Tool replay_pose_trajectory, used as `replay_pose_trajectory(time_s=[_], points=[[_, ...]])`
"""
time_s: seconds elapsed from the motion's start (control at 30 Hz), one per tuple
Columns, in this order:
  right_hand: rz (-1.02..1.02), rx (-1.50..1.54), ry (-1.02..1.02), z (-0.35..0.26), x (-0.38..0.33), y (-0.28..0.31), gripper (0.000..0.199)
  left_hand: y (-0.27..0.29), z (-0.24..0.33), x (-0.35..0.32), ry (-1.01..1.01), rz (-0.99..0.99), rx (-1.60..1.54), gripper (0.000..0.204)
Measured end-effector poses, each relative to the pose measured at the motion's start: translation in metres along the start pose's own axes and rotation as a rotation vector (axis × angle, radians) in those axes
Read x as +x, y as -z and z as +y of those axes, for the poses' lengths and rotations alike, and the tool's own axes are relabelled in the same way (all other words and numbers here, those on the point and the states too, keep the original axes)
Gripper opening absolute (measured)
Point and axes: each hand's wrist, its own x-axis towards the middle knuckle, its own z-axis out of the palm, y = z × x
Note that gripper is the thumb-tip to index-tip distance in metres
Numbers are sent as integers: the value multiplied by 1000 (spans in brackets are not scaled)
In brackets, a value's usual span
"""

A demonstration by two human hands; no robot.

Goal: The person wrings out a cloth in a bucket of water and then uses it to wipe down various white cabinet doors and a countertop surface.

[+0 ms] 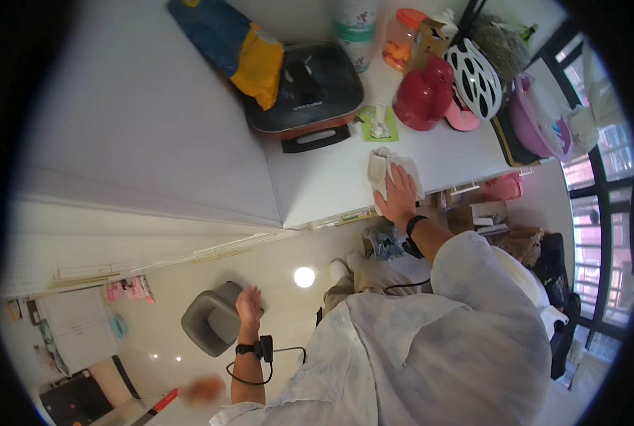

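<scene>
My right hand (400, 193) lies on a crumpled off-white cloth (379, 165), its fingers stretched out and slightly spread. Beneath the cloth is a white countertop (317, 181), close to its front edge. Past the cloth sits a green packet (386, 130) with a small white tube or wrapper on it. My left hand (248, 307) hangs low at my side with nothing in it, fingers loosely extended. In the picture it overlaps a grey chair (207, 323) on the floor; no contact can be made out.
A black electric pan (313, 85) with a blue and yellow bag (256, 74) leaning over it occupies the counter's left. Behind stand a red-lidded jar (400, 50), a red helmet-like object (425, 96), a white helmet (476, 78) and a purple basin (537, 121). Drawers and boxes (483, 216) sit below.
</scene>
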Motion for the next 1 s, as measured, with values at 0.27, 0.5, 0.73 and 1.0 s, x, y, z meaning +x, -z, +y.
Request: replay_pose_trajectory(time_s=[0.27, 0.5, 0.73, 1.0], points=[[9, 62, 10, 8, -2, 2, 58, -148, 179, -116, -1401, -127, 630, 38], [-90, 292, 225, -9, 1, 14, 56, -183, 291, -171, -2203, 473, 787, 53], [-205, 454, 442, -86, 39, 4, 62, -207, 331, -175, -2137, 811, 1013, 73], [-260, 324, 323, -39, 41, 8, 73, -180, 340, -153, -2168, 812, 1070, 82]])
